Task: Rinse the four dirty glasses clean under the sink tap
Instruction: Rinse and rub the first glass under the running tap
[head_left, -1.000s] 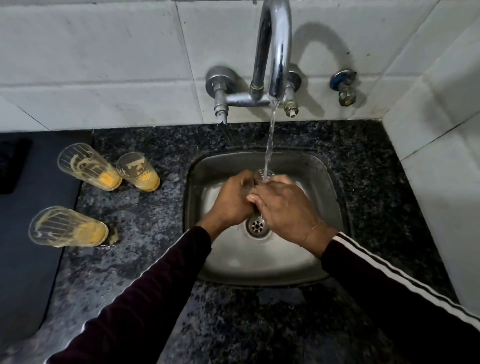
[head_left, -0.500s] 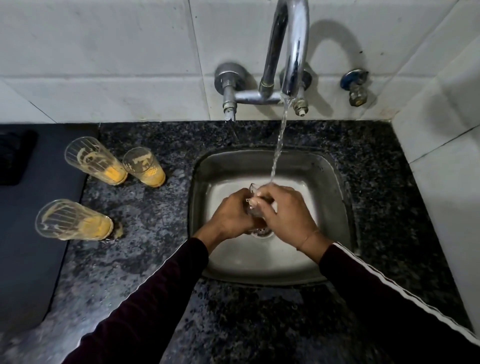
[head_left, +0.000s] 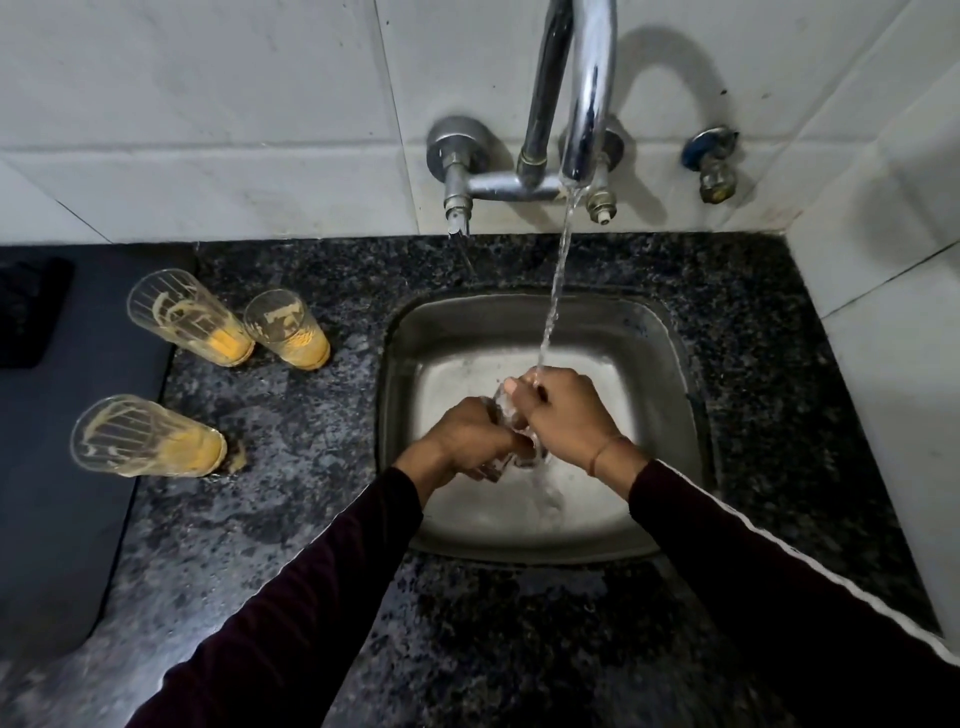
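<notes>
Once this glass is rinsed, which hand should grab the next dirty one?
Left, probably. The three dirty glasses stand on the counter left of the sink, on the left hand's side. The right hand would have to cross over; it could keep the rinsed glass.

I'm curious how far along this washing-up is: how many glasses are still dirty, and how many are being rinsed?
Dirty glasses with yellow residue on the counter: 3
Glass being rinsed, gripped by left hand and right hand: 1
Total: 4
</notes>
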